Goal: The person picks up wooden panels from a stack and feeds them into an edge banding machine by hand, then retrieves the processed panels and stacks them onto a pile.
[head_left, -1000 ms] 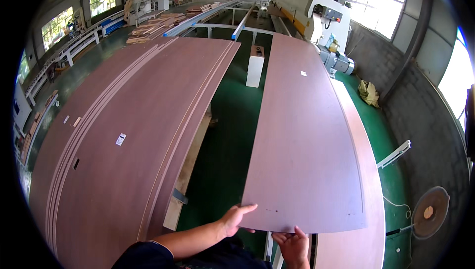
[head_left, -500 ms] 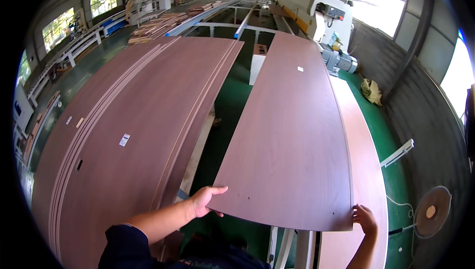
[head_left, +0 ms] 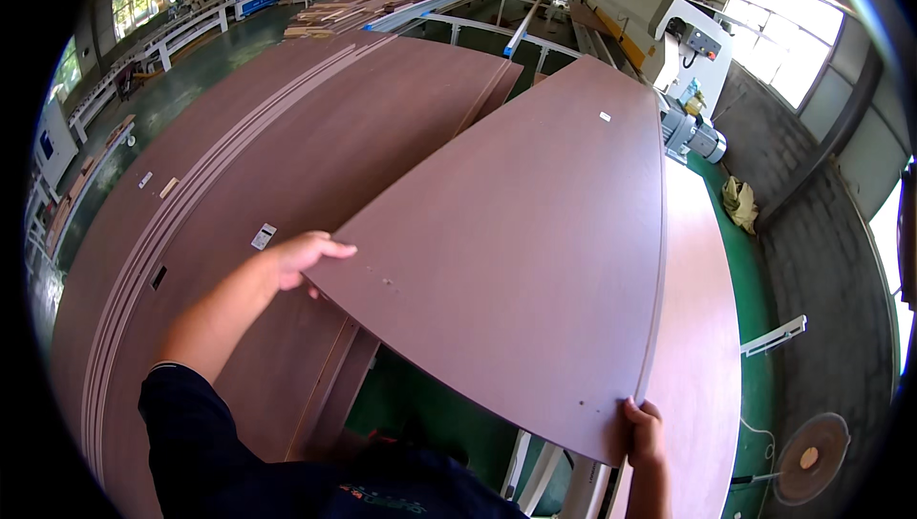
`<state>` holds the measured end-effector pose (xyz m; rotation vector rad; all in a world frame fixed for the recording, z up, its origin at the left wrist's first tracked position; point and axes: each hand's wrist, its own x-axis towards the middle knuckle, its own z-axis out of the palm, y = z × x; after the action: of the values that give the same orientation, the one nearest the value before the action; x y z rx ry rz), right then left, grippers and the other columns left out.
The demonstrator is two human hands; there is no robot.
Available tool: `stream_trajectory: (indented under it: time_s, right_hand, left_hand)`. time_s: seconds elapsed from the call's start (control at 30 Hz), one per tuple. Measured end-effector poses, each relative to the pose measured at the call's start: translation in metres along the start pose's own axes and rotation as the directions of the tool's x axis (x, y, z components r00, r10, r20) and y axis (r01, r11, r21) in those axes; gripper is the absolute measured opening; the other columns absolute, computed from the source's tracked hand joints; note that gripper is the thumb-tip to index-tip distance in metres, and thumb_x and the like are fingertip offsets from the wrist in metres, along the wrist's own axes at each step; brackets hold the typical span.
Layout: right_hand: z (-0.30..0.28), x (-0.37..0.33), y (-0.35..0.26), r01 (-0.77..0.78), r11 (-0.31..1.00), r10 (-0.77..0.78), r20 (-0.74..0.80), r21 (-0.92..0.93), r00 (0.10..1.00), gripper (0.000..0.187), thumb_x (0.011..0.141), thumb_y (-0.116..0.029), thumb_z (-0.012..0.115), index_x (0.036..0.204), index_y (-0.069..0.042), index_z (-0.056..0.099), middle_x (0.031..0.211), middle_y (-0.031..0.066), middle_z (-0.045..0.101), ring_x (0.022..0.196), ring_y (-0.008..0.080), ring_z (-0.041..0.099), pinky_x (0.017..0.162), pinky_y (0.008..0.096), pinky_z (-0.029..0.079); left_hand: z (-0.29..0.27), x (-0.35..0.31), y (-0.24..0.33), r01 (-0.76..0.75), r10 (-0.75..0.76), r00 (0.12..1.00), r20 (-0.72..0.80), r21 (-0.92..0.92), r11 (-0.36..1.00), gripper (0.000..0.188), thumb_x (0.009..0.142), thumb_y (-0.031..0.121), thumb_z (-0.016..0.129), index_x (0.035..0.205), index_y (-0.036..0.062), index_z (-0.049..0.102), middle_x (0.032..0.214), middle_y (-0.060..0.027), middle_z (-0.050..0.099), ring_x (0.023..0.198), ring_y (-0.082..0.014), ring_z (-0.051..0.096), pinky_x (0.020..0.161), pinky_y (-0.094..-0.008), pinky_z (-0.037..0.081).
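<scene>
One long reddish-brown wood panel (head_left: 516, 252) held up, tilted over the gap between two stacks. Left hand (head_left: 301, 259) grips its near left edge, thumb on top. Right hand (head_left: 645, 433) clamps the near right corner, fingers curled over the edge. Left: one wide stack of same brown sheets (head_left: 239, 166). Right: one lower stack (head_left: 702, 347). Green floor (head_left: 420, 414) below.

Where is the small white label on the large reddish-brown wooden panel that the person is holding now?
In the head view the small white label sits near the far end of the held reddish-brown wooden panel, toward its right edge, close to the grey machine.
</scene>
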<state>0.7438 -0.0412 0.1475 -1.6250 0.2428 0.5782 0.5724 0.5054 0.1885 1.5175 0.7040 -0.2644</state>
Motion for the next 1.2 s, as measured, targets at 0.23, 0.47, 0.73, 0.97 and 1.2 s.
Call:
stream_trajectory:
  time_s: [0.23, 0.47, 0.73, 0.97, 1.2]
  right_hand:
    - [0.115, -0.016, 0.015, -0.004, 1.0, 0.004, 0.135, 0.005, 0.991, 0.037, 0.096, -0.026, 0.065, 0.11, 0.008, 0.061, 0.095, 0.0112, 0.067, 0.079, 0.0171, 0.062, 0.07, 0.0308, 0.05]
    - [0.187, -0.008, 0.079, -0.067, 0.997, 0.054, 0.299, 0.034, 0.953, 0.028, 0.098, -0.021, 0.063, 0.11, 0.004, 0.061, 0.092, 0.0086, 0.068, 0.079, 0.0172, 0.064, 0.071, 0.0322, 0.053]
    - [0.206, -0.012, 0.101, -0.149, 0.983, 0.091, 0.42, 0.108, 0.903, 0.035, 0.097, -0.02, 0.066, 0.121, 0.005, 0.059, 0.104, 0.0123, 0.07, 0.089, 0.0219, 0.068, 0.077, 0.0362, 0.056]
    - [0.201, 0.009, 0.078, -0.409, 0.907, 0.377, 0.62, -0.099, 0.688, 0.046, 0.097, -0.029, 0.066, 0.128, 0.004, 0.057, 0.119, 0.0179, 0.065, 0.099, 0.0296, 0.067, 0.076, 0.0399, 0.059]
    - [0.204, 0.05, 0.086, -0.508, 0.837, 0.393, 0.871, -0.206, 0.295, 0.052, 0.098, -0.026, 0.064, 0.138, 0.002, 0.047, 0.129, 0.0188, 0.059, 0.114, 0.0358, 0.062, 0.084, 0.0468, 0.059]
  left_hand:
    - [-0.107, 0.024, -0.009, 0.075, -0.053, 0.99, -0.133, 0.159, 0.985, 0.042, 0.094, 0.045, 0.058, 0.097, 0.0035, 0.066, 0.072, -0.0083, 0.067, 0.049, -0.0151, 0.059, 0.038, -0.0286, 0.037]
    - [-0.176, 0.049, -0.042, 0.225, -0.105, 0.953, -0.286, 0.428, 0.875, 0.058, 0.094, 0.058, 0.055, 0.11, 0.0043, 0.069, 0.086, -0.0088, 0.07, 0.057, -0.0198, 0.064, 0.043, -0.034, 0.046]
    - [-0.153, 0.009, -0.017, 0.448, 0.416, 0.769, -0.485, 0.873, 0.191, 0.065, 0.087, 0.059, 0.063, 0.117, 0.0013, 0.064, 0.128, -0.0212, 0.056, 0.117, -0.038, 0.056, 0.097, -0.048, 0.046]
    - [0.022, 0.017, -0.065, 0.139, 0.605, 0.695, -0.388, 0.899, 0.416, 0.068, 0.091, 0.057, 0.06, 0.132, 0.0028, 0.052, 0.132, -0.0235, 0.051, 0.122, -0.0411, 0.048, 0.104, -0.0523, 0.039]
    - [0.155, -0.06, -0.12, -0.034, 0.154, 0.381, -0.912, 0.153, 0.988, 0.05, 0.093, 0.028, 0.068, 0.132, 0.002, 0.051, 0.135, -0.0202, 0.051, 0.122, -0.0289, 0.052, 0.1, -0.0398, 0.044]
